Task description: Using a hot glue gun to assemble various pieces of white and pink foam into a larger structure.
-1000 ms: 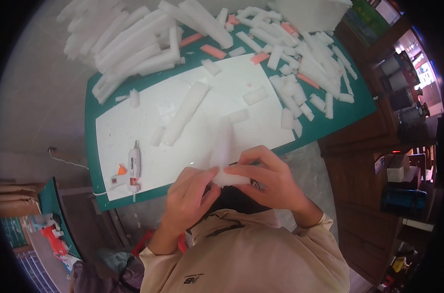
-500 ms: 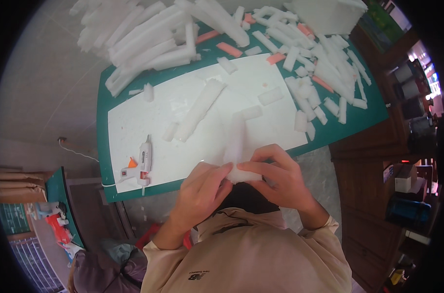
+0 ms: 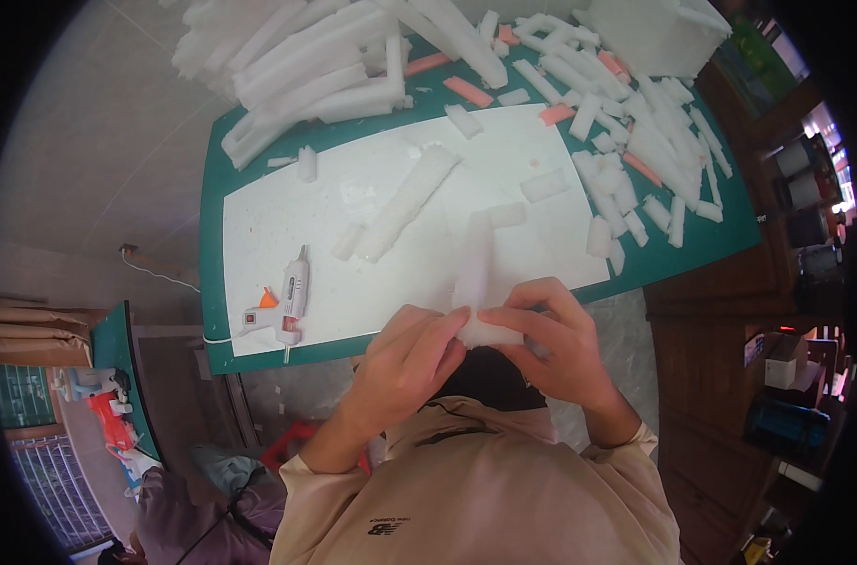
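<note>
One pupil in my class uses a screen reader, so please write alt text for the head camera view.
Seen from above, a person's left hand and right hand grip a white foam piece at the near edge of a green cutting mat. A white sheet on the mat holds a white glue gun and foam strips; more offcuts are piled beyond.

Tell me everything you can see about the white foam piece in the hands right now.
The white foam piece looks like soft, matte foam, an upright strip joined to a short bar at its lower end. The left hand and right hand pinch that lower end from both sides, above the white sheet on the green mat.
</note>
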